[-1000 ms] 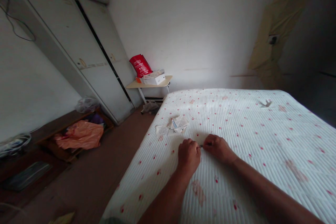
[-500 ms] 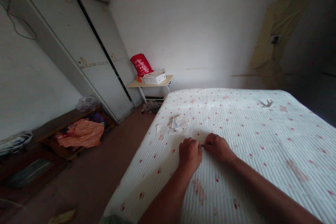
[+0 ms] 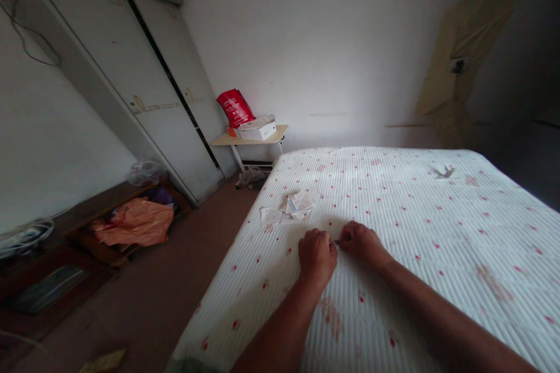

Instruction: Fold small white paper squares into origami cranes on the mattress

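Both of my hands are held close together just above the bed [image 3: 376, 303], which has a white ribbed cover with red dots. Fingers curled, my left hand [image 3: 318, 253] pinches one end of a small thin dark piece [image 3: 336, 243]. From the other side my right hand [image 3: 361, 242] grips the same piece, its fingers closed. Most of it is hidden by the fingers, so its kind cannot be made out. Beyond my left hand lie printed paper slips [image 3: 300, 204], overlapping on the cover.
Toward the bed's far right is a small grey scrap [image 3: 445, 172]. A little table [image 3: 251, 138] at the wall bears a red bag [image 3: 235, 108] and a white box [image 3: 259, 129]. On the left stand a tall cabinet [image 3: 105, 46] and a low wooden shelf holding an orange plastic bag [image 3: 133, 221].
Both hands stay almost in the same place, still pinching the small dark piece. Nothing else on the bed has visibly moved.
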`<action>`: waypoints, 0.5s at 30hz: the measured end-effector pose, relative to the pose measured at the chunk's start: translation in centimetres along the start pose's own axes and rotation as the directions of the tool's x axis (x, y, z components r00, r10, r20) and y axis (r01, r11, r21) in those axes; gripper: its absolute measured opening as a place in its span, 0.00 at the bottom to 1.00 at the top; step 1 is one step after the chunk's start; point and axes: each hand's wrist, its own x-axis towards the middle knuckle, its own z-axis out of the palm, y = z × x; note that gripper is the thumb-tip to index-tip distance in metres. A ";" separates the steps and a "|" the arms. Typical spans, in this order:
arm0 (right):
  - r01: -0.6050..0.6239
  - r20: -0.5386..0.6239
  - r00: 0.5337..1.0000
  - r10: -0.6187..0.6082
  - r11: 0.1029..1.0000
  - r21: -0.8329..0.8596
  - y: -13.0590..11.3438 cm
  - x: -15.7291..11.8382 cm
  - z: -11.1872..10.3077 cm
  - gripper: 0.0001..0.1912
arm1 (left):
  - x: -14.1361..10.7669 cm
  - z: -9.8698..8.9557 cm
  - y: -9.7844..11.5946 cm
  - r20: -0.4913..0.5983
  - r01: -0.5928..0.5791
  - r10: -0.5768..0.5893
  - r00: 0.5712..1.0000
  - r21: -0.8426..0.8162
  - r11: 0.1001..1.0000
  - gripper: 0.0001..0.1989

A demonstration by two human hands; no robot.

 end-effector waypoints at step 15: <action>-0.057 -0.028 0.998 0.058 0.998 0.029 0.0 0.0 0.1 0.02 | 0.6 -0.4 0.2 0.044 0.085 -0.082 0.996 -0.072 0.994 0.05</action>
